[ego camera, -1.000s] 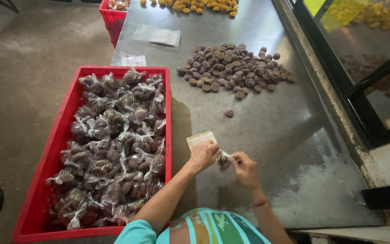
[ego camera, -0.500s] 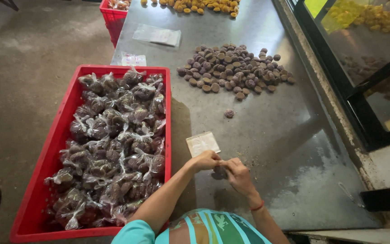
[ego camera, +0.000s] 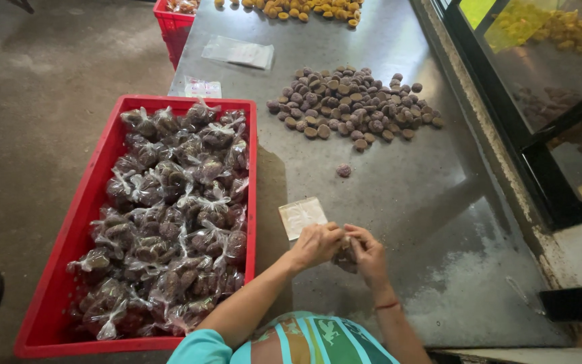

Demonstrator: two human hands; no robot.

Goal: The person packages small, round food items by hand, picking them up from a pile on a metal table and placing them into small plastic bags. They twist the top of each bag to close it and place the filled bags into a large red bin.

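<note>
Item 1: left hand (ego camera: 316, 244) & right hand (ego camera: 366, 255) are meeting over the grey worktop (ego camera: 399, 202), both closing round a small clear bag of dark brown pieces (ego camera: 345, 256); bag mostly hidden btwn fingers. Item 2: flat clear packet (ego camera: 302, 217) is lying just beside left hand, on worktop. Item 3: red crate (ego camera: 95, 202), left of hands, is holding many tied bags of brown pieces. Item 4: loose pile of brown pieces (ego camera: 355, 108) is sitting farther up worktop, one stray piece (ego camera: 343, 170) apart. Item 5: yellow pieces (ego camera: 298, 8) are lying at far edge.
</note>
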